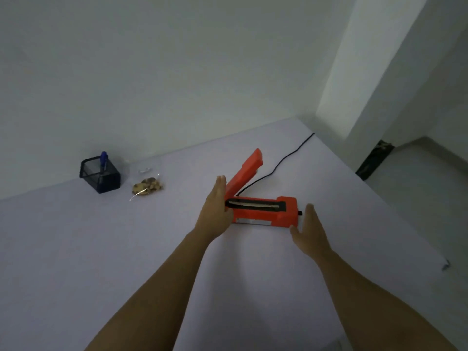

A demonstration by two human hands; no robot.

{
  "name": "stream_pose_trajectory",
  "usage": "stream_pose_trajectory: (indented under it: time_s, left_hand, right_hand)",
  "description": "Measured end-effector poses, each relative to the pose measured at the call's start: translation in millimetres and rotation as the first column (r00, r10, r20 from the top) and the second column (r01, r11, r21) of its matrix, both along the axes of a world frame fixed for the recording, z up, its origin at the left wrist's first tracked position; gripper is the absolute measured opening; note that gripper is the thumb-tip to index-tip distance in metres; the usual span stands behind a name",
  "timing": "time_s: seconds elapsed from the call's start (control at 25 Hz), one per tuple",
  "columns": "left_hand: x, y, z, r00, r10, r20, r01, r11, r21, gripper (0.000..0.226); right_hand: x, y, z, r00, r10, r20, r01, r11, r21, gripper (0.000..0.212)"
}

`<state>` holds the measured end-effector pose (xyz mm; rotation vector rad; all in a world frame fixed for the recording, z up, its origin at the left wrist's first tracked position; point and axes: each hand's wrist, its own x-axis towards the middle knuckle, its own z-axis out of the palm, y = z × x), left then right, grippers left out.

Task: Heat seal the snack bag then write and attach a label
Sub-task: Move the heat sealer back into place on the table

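Snack bag [148, 186], clear crinkly plastic over brown pieces, lies beside a black mesh pen holder [101, 177]. My left hand [215, 209] and right hand [307, 231], fingers straight, flank the boxy orange heat sealer [263, 214], lid raised.

Wall [152, 72]: plain white and bare; meets the table's far edge.
Table [76, 249]: pale lilac-white top that fills the lower frame.
Pillar [379, 72]: white, just right of the table's far corner.
Floor [417, 178]: pale grey, right of the table.
Dark strip [374, 160]: black, mottled, at the pillar's foot.
Light: dim and even, with soft shadows on the table.
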<state>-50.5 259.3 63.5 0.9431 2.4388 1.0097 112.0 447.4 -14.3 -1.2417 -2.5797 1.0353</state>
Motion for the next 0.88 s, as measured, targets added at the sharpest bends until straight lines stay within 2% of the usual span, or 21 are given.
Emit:
stream_pose_trajectory:
  time_s: [0.08,0.16,0.28,0.44,0.56,0.64,0.76,0.88]
  left_hand:
    - [-4.4,9.4,-13.8,0.983,-0.157,-0.091,0.142,0.978,-0.15,0.085]
    - [-1.0,16.7,-24.2,0.926,-0.313,-0.209,0.234,0.914,-0.332,0.087]
    - [7.1,29.6,-32.4,0.856,-0.402,-0.323,0.207,0.842,-0.499,0.081]
    - [13.2,45.4,-42.2,0.812,-0.413,-0.413,0.115,0.805,-0.582,0.069]
    - [11.2,51.0,-41.7,0.811,-0.384,-0.442,0.097,0.833,-0.545,0.066]
    - [6.8,51.1,-39.7,0.851,-0.34,-0.402,0.116,0.866,-0.487,0.061]
    - [2.1,49.9,-42.5,0.953,-0.1,-0.287,0.04,0.977,-0.209,0.047]
    - [-4.0,47.9,-44.6,0.984,0.109,-0.142,-0.105,0.994,0.036,0.044]
  right_hand:
    - [-4.3,4.5,-3.5,1.0,0.015,-0.012,-0.016,0.996,-0.092,0.082]
    - [-2.9,3.9,-7.4,0.999,0.004,-0.035,-0.011,0.978,-0.209,0.088]
    - [3.7,5.0,-18.7,0.997,0.006,-0.075,-0.024,0.969,-0.246,0.09]
    - [4.8,10.0,-22.8,0.998,0.018,-0.062,-0.033,0.968,-0.247,0.088]
    - [2.6,13.6,-24.9,0.995,0.045,-0.088,-0.065,0.969,-0.237,0.089]
    - [1.3,12.5,-23.4,0.994,0.048,-0.097,-0.069,0.971,-0.228,0.087]
    - [0.1,12.7,-20.2,0.977,0.074,-0.198,-0.116,0.971,-0.211,0.07]
    - [-1.0,19.7,-23.6,0.971,0.081,-0.224,-0.128,0.97,-0.204,0.056]
